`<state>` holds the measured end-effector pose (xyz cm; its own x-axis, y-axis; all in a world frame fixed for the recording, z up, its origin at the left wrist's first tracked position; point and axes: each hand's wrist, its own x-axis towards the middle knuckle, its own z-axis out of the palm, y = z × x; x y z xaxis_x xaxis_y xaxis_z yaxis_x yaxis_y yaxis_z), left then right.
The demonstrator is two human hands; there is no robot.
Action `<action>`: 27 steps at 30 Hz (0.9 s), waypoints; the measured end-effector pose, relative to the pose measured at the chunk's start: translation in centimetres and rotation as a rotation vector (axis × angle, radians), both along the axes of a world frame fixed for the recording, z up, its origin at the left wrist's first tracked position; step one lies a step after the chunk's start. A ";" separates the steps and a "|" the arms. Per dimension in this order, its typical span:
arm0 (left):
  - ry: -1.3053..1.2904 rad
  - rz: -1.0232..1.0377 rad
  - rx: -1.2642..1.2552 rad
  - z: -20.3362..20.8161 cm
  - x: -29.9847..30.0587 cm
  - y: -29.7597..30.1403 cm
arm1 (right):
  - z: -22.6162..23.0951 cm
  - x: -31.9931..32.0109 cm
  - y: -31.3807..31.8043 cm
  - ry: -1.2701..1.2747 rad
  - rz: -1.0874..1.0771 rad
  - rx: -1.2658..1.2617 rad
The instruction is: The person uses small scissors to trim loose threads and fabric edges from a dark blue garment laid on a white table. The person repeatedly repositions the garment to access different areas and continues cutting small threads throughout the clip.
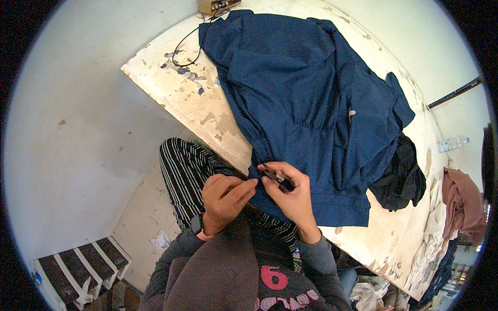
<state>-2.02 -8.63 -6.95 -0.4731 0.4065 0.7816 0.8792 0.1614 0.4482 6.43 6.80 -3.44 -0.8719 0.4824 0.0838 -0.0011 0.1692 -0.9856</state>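
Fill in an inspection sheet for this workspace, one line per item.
Surface: pale table, blotched and worn.
Work items: navy garment, spread and creased; small black tool, type unclear.
Clutter: black cloth bunched at the garment's right side.
Grip: right hand holds the tool; left hand is at the garment's near edge, hold unclear.
Cables: thin dark cable looped on the table, near a tan box.
Surroundings: clear bottle and brown cloth off right; crumpled white scrap on the floor.
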 end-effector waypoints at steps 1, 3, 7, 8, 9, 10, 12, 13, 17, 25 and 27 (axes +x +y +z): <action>0.018 -0.001 0.011 0.0 0.0 0.0 | 0.3 0.4 0.1 0.005 -0.007 0.068; 0.030 -0.008 0.026 -0.1 -0.1 0.0 | 0.8 1.1 0.4 -0.019 -0.040 0.204; 0.021 -0.018 0.048 -0.2 -0.1 0.2 | 1.4 1.9 0.8 -0.078 -0.116 0.511; 0.025 -0.017 0.056 -0.2 -0.1 0.3 | 1.5 2.1 0.9 -0.099 -0.117 0.559; 0.021 -0.014 0.061 -0.2 -0.1 0.3 | 1.6 2.2 0.9 -0.114 -0.122 0.613; 0.018 -0.010 0.067 -0.2 -0.1 0.3 | 1.6 2.1 0.8 -0.095 -0.120 0.633; -0.003 -0.002 0.064 -0.2 0.1 0.3 | 1.7 2.0 0.6 -0.043 -0.128 0.688; -0.020 0.002 0.056 -0.2 0.2 0.2 | 1.7 1.9 0.5 -0.035 -0.126 0.705; -0.038 0.002 0.046 -0.3 0.2 0.1 | 1.5 1.5 0.2 -0.007 -0.129 0.768; -0.685 -0.044 0.155 1.0 1.7 0.2 | 0.4 1.6 0.2 -0.008 -0.122 0.635; -1.046 -0.130 0.255 1.3 2.3 -0.3 | 0.0 1.9 0.0 -0.043 -0.142 0.533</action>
